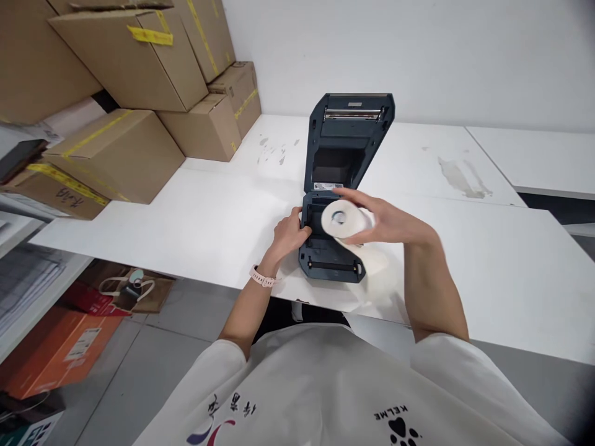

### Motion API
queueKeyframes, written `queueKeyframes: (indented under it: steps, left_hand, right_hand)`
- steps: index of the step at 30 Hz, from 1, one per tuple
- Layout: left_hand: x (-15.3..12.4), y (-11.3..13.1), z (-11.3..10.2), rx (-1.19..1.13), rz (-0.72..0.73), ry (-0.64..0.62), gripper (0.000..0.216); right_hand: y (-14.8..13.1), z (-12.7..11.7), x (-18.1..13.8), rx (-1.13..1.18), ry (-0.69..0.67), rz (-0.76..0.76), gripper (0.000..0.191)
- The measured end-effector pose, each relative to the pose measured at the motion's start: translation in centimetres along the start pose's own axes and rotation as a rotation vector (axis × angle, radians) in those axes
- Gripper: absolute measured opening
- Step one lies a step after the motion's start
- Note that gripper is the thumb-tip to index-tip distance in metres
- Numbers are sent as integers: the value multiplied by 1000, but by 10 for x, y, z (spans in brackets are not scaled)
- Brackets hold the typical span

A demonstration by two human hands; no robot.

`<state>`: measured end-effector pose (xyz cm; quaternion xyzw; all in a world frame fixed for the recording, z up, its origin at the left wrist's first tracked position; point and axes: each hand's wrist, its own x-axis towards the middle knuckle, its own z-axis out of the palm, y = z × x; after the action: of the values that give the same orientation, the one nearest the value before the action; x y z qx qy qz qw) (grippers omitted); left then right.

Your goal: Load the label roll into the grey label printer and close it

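Observation:
A dark blue label printer (346, 133) stands on the white table (199, 217) with its lid swung up and its paper bay exposed. My right hand (388, 220) is closed round a white paper roll (341, 218), held just above the open bay, with a loose strip of paper trailing down toward the table edge. My left hand (288, 232) grips the left side of the printer's base, fingers curled against it. A pale pink watch (263, 277) is on my left wrist.
Several cardboard boxes (121, 93) with yellow tape are stacked at the back left of the table. A second white table (534, 158) adjoins at the right. An orange box (56, 350) and a brown bag (125, 291) sit on the floor at left.

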<state>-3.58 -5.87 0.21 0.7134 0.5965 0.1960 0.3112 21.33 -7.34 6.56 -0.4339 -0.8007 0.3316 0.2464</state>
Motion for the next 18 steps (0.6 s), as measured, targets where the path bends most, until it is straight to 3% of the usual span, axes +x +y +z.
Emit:
queueKeyframes:
  steps: [4,8,10,14,18]
  left_hand:
    - [-1,2,-1,-9,-6,0,60]
    - [-2,6,-3,25,-4,-5,60]
    - [-2,7,-3,55,-13,-15,61]
    - [-3,9,-4,84,-40,-40,62]
    - [-4,8,-4,71,-39,-27,62]
  right_hand:
    - [26,-13,-52,209,298,72,85]
    - [92,4,-75,419,601,169,86]
    - [123,15,-78,512,679,253,90]
    - [154,27,-79,567,663,365,100]
    - [148,30,-80,442,559,409,102]
